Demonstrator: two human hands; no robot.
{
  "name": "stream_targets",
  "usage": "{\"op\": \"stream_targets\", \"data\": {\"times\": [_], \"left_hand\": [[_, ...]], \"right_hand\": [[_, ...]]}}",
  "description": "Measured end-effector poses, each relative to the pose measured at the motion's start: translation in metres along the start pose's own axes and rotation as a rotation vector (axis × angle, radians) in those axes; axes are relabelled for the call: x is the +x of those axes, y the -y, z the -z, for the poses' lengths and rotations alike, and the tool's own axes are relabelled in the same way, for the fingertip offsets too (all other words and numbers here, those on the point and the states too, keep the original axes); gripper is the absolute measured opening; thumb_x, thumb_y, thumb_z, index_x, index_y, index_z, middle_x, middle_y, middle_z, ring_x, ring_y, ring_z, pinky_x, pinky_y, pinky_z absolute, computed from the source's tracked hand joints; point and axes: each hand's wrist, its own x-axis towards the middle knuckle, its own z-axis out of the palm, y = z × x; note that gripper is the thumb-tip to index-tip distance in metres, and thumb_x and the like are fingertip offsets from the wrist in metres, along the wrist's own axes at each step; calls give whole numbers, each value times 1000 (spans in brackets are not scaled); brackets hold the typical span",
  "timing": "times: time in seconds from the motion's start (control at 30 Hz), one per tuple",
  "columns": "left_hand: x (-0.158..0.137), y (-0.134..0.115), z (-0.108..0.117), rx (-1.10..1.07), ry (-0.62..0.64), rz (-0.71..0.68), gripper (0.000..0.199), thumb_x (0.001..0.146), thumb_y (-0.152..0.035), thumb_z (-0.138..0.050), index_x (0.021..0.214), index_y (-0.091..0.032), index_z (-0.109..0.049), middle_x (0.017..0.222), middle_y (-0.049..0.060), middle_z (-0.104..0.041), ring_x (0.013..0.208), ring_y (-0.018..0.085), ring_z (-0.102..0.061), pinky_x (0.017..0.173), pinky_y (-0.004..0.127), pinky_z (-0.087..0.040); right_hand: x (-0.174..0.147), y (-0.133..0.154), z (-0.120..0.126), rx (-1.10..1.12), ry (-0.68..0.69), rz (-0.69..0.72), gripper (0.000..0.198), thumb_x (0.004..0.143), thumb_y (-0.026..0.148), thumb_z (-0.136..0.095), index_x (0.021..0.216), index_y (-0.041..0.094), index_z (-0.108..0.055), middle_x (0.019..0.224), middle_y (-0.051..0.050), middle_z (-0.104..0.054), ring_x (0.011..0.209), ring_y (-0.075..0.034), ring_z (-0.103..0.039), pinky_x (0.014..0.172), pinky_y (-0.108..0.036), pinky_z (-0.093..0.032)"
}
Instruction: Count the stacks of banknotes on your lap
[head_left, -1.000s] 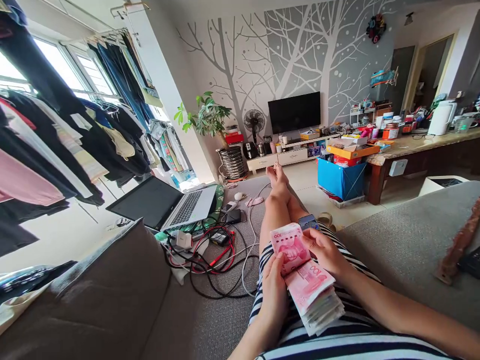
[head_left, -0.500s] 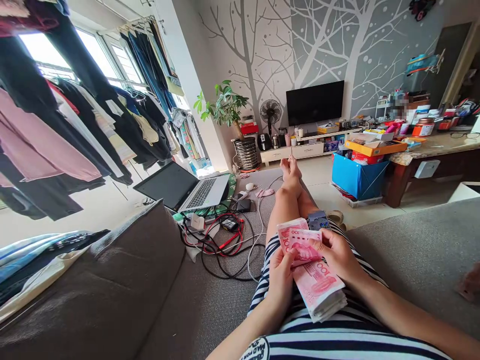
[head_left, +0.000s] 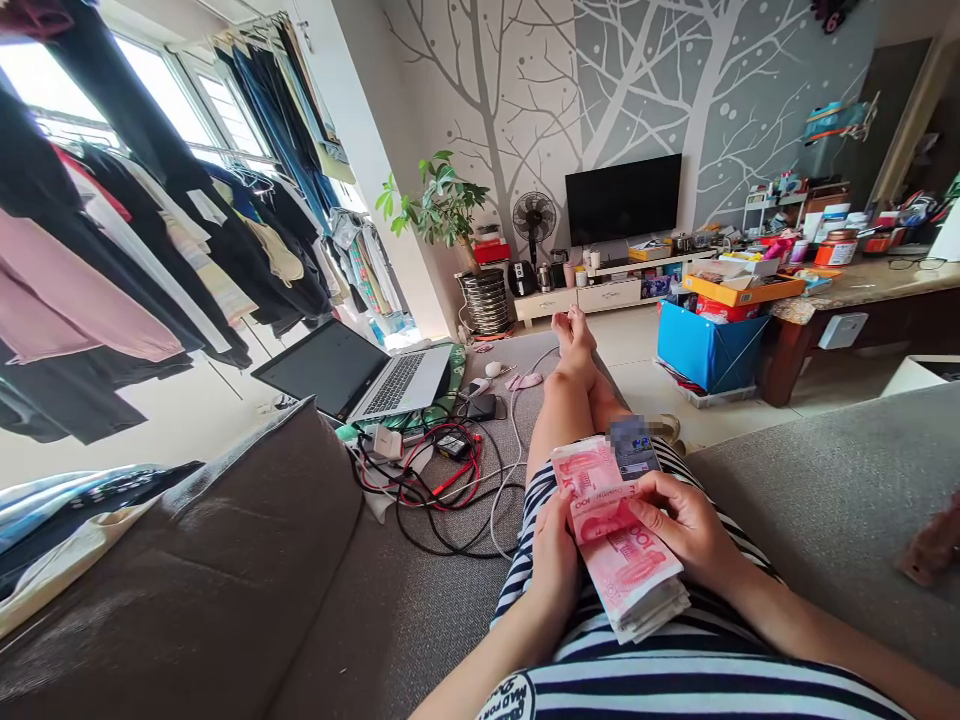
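A thick stack of red 100 banknotes [head_left: 628, 575] lies on my lap over the striped cloth, its near end slightly fanned. My left hand [head_left: 556, 545] is closed along the stack's left side, its thumb near the top. My right hand [head_left: 686, 522] pinches the right edge of a banknote [head_left: 604, 518] bent across the middle of the stack. Beyond it, the stack's far end [head_left: 589, 468] lies flat. A dark grey-blue object [head_left: 636, 455], partly blurred out, rests on my thigh just beyond my right hand.
An open laptop [head_left: 397, 385] stands on the sofa to the left, with tangled cables [head_left: 450, 500] and chargers beside it. The sofa's grey backrest [head_left: 225, 560] rises at the left. A blue storage box [head_left: 709, 345] stands on the floor beside a cluttered table [head_left: 862, 285].
The upper banknote, raised before, now lies lower and folded against the stack. My right hand has moved slightly down and nearer to me. The whole view has shifted a little.
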Motion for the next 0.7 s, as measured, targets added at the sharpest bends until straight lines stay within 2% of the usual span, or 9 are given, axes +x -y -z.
{"op": "stream_targets", "data": {"times": [0.1, 0.23, 0.37, 0.57, 0.7], "left_hand": [[-4, -6, -3, -1, -26, 36, 17, 69, -33, -59, 68, -18, -66, 72, 3, -67, 64, 17, -55, 66, 29, -44], [-7, -9, -2, 122, -125, -16, 13, 66, -32, -62, 64, -20, -66, 75, 4, -68, 74, 20, -58, 69, 30, -44], [-6, -3, 1, 119, -97, -19, 16, 69, -32, -60, 58, -21, -62, 65, 3, -64, 69, 20, -57, 65, 30, -43], [-3, -1, -1, 16, -26, 11, 15, 70, -32, -58, 67, -18, -63, 65, 0, -61, 58, 13, -50, 61, 27, -42], [-6, -7, -8, 1, -66, 23, 16, 70, -30, -57, 68, -16, -64, 63, -1, -61, 55, 12, -48, 58, 24, -41]], "right_hand": [[-2, 1, 1, -15, 40, 42, 17, 84, 35, -54, 80, 20, -59, 71, 0, -58, 66, -14, -51, 63, -24, -40], [-5, 3, 3, -28, 80, 100, 19, 86, 34, -51, 77, 19, -59, 73, -1, -58, 68, -14, -53, 66, -25, -41], [-7, 4, 5, -18, 93, 131, 21, 87, 35, -50, 74, 19, -57, 72, -1, -58, 69, -15, -53, 67, -26, -41], [-10, -2, 4, 14, 91, 191, 14, 85, 31, -54, 77, 20, -57, 74, -1, -57, 70, -15, -53, 67, -27, -42], [-12, -1, 4, 27, 89, 231, 11, 86, 29, -53, 80, 21, -57, 75, -1, -57, 72, -15, -53, 68, -27, -41]]}}
